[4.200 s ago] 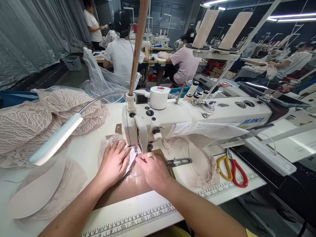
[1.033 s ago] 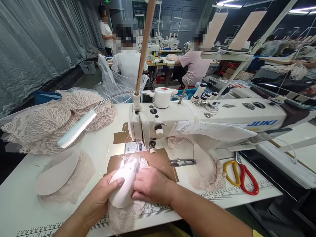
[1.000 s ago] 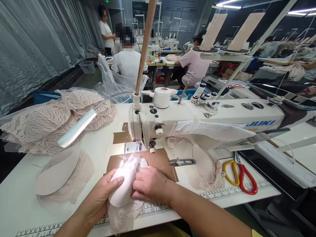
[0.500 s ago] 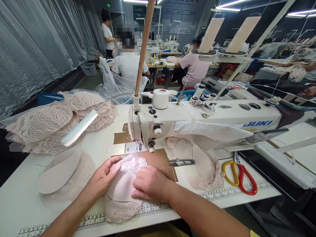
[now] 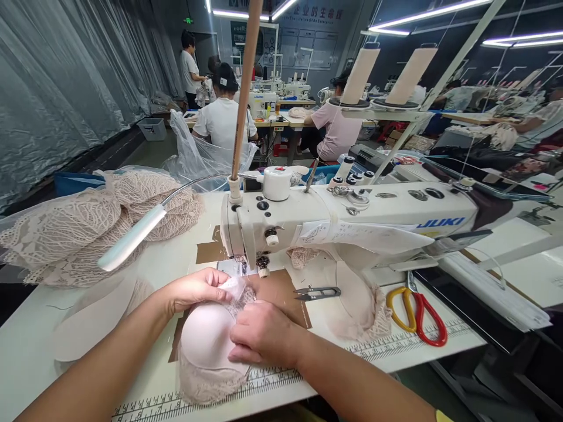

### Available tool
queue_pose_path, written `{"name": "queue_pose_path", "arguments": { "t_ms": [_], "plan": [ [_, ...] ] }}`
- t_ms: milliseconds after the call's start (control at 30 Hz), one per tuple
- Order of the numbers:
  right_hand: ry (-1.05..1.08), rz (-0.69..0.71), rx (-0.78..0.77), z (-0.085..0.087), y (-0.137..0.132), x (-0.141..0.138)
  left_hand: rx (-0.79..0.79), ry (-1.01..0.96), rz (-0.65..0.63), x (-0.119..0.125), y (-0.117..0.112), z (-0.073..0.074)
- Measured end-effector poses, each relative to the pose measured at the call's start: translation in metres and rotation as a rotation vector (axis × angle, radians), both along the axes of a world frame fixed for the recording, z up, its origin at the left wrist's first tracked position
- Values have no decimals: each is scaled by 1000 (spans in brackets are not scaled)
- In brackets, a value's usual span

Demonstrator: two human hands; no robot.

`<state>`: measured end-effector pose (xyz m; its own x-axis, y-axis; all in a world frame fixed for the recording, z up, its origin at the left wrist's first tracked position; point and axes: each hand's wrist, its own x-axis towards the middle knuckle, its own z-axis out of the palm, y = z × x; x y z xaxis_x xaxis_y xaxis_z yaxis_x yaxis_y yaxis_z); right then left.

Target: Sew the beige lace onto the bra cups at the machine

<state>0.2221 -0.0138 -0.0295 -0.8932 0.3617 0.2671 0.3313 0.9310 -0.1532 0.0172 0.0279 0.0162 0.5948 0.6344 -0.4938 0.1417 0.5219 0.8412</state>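
Note:
A pale pink moulded bra cup with lace trim lies on the table in front of the sewing machine. My left hand pinches the lace edge at its top, close below the needle area. Curled fingers of my right hand grip the cup's right side; the fingertips are partly hidden. Below the cup, loose lace spreads over the printed ruler strip. Black thread snips lie to the right of my right hand.
Scissors with yellow and red handles lie at the right, beside another lace-trimmed cup piece. A pile of beige lace pieces fills the back left, with a lamp in front. Another cup piece lies left. Co-workers sit beyond.
My left hand has shifted from the cup's left side to its top edge, folding the lace upward. The cup now bulges more roundly. The whole view has shifted slightly.

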Motion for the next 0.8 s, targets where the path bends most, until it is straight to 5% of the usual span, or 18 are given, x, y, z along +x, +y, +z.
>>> {"name": "queue_pose_path", "arguments": {
  "t_ms": [367, 567, 733, 800],
  "plan": [
    [25, -1, -68, -1, 3, 0, 147, 65, 40, -16, 20, -2],
    [16, 5, -85, 0, 4, -1, 318, 195, 164, -28, 26, 5],
    [21, 13, -92, 2, 4, -1, 630, 419, 398, -34, 3, 15],
    [32, 20, -83, 1, 4, -1, 760, 573, 331, -27, -15, 15]
  ]
}}
